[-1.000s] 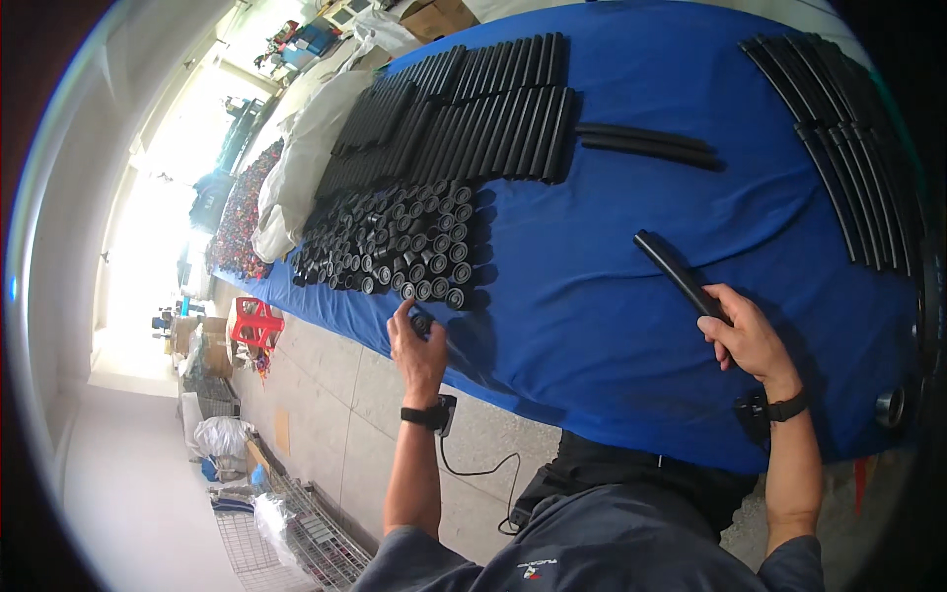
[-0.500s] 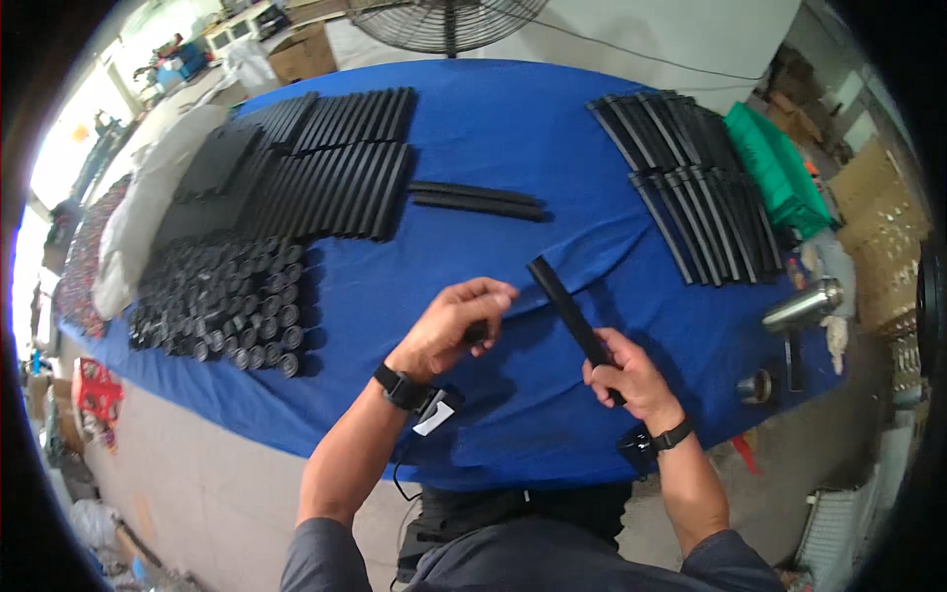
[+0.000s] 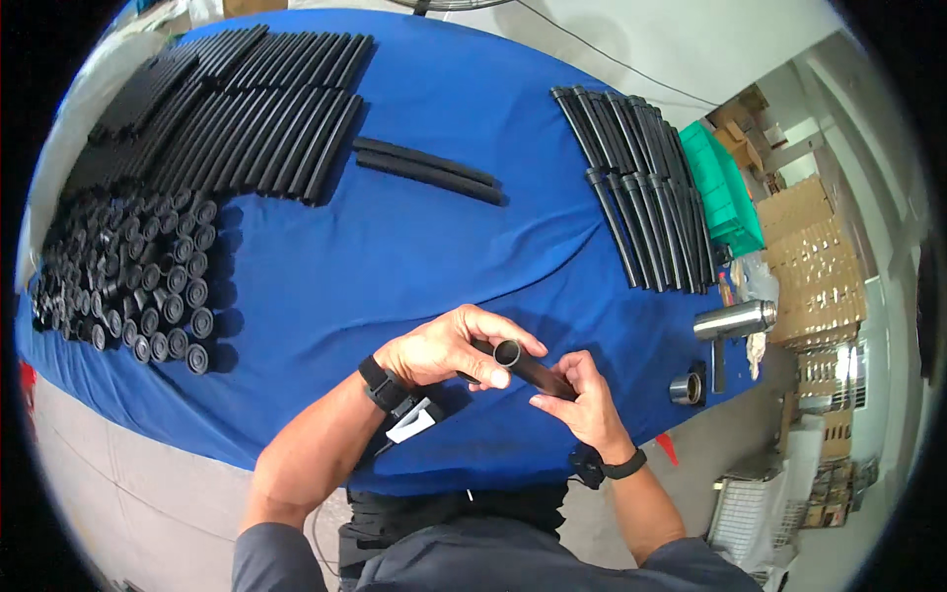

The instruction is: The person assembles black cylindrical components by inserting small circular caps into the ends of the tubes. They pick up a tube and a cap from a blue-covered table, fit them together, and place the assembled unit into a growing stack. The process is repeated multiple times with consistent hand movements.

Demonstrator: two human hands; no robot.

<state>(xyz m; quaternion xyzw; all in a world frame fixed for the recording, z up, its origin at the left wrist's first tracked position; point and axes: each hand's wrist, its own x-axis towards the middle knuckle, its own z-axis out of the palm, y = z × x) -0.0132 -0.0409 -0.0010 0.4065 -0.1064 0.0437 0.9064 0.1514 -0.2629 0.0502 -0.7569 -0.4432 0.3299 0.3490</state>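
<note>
Black tube (image 3: 539,374), clamped in the right hand (image 3: 592,407), now reaches the left hand (image 3: 437,348), mouth toward ten o'clock, bringing it close to the mostly hidden dark piece (image 3: 481,347) gripped there.

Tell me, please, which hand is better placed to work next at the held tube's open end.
Probably the left hand: at the open end of the black tube, it holds a dark piece, while the right hand grips farther along.

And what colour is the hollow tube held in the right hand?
The hollow tube is black, best seen in the head view.
</note>
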